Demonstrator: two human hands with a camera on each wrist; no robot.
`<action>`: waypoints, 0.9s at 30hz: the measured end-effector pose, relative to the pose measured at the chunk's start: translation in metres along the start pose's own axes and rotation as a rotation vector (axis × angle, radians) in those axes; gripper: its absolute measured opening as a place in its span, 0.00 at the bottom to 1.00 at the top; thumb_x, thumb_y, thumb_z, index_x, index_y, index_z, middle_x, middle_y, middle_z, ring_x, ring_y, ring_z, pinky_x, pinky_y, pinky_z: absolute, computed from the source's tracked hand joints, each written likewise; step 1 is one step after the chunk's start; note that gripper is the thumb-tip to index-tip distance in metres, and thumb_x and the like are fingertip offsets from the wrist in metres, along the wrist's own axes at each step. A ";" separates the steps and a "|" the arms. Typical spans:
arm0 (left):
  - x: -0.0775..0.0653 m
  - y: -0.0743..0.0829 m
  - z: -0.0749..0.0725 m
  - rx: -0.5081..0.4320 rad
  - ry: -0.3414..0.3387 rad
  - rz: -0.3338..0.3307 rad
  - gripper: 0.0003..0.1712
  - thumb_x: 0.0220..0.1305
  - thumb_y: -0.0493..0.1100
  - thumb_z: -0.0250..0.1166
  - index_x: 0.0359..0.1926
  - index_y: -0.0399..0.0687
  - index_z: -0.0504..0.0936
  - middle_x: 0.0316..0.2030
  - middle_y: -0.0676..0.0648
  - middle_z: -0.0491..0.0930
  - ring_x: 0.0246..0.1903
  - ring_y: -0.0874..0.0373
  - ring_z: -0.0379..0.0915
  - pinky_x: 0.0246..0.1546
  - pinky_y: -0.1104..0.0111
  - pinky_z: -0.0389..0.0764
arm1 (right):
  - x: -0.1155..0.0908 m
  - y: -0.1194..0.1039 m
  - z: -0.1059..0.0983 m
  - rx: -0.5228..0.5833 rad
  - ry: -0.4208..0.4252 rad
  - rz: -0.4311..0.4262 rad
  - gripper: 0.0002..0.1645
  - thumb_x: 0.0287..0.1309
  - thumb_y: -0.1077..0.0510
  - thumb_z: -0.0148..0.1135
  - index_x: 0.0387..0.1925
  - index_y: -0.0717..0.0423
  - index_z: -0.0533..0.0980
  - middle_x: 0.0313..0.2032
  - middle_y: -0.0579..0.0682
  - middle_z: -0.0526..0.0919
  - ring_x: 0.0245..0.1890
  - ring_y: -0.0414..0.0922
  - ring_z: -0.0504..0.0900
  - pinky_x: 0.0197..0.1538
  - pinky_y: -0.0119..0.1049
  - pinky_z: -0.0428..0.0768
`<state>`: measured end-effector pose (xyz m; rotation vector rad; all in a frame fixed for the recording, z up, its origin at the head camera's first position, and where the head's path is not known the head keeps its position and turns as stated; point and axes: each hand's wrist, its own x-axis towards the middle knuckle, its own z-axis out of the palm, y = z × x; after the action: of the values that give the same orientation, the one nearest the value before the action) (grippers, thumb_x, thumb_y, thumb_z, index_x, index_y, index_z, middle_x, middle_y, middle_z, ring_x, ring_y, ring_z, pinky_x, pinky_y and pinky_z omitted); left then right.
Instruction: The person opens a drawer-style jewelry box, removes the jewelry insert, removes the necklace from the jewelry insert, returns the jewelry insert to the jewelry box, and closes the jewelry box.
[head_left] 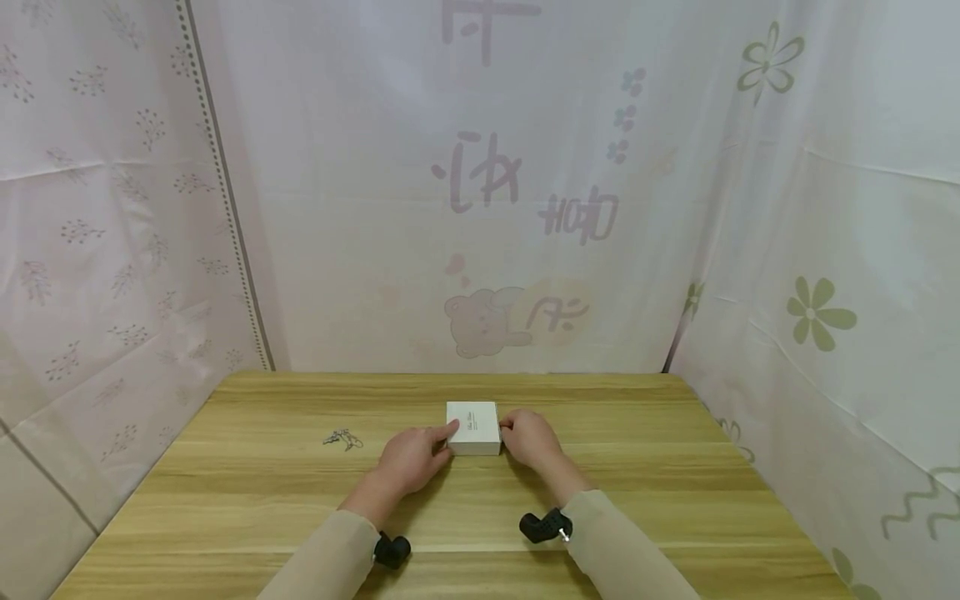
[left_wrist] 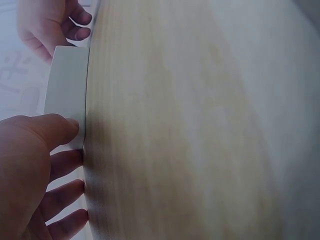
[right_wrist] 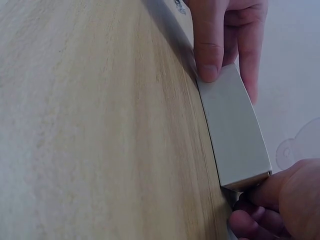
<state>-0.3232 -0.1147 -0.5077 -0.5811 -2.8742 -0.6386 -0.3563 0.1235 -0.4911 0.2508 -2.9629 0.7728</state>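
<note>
A small white box (head_left: pixel 474 429) with fine dark lettering on its lid lies on the wooden table. My left hand (head_left: pixel 414 456) grips its left end, the thumb over the near corner and the other fingers around the left side. At the opposite end, my right hand (head_left: pixel 531 435) has its thumb and curled fingers up against the box's edge. In the right wrist view, the right fingertips (right_wrist: pixel 260 212) pinch at the end of the box, where a brownish recessed face shows; exactly what lies between them is partly hidden.
A small silvery chain-like metal item (head_left: pixel 343 438) lies on the wooden table (head_left: pixel 300 517), left of the left hand. Printed pale curtains (head_left: pixel 360 208) hang behind the table and at both sides. A black wrist camera (head_left: pixel 546 527) is strapped at each sleeve.
</note>
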 end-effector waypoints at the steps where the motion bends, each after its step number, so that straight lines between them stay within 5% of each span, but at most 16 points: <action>1: 0.000 0.000 0.000 -0.002 -0.002 -0.003 0.30 0.78 0.47 0.70 0.77 0.56 0.80 0.65 0.43 0.87 0.60 0.43 0.88 0.58 0.48 0.87 | 0.000 0.000 0.001 -0.004 0.000 -0.004 0.10 0.74 0.60 0.64 0.46 0.57 0.90 0.47 0.53 0.93 0.47 0.51 0.88 0.55 0.52 0.87; 12: -0.001 -0.001 0.001 -0.017 0.010 0.010 0.29 0.77 0.46 0.70 0.76 0.55 0.81 0.64 0.42 0.88 0.58 0.41 0.89 0.54 0.47 0.88 | 0.001 -0.005 0.000 -0.006 -0.022 0.011 0.11 0.76 0.60 0.64 0.45 0.54 0.91 0.45 0.51 0.93 0.40 0.46 0.82 0.52 0.49 0.85; 27: 0.000 0.002 -0.005 -0.042 -0.022 0.016 0.30 0.78 0.43 0.70 0.77 0.50 0.79 0.65 0.39 0.87 0.61 0.41 0.87 0.58 0.46 0.87 | 0.000 -0.003 0.000 -0.009 -0.023 -0.011 0.11 0.76 0.60 0.65 0.49 0.55 0.90 0.49 0.53 0.93 0.51 0.52 0.89 0.58 0.52 0.86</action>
<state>-0.3221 -0.1150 -0.5025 -0.6199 -2.8800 -0.6963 -0.3560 0.1214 -0.4897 0.2768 -2.9827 0.7602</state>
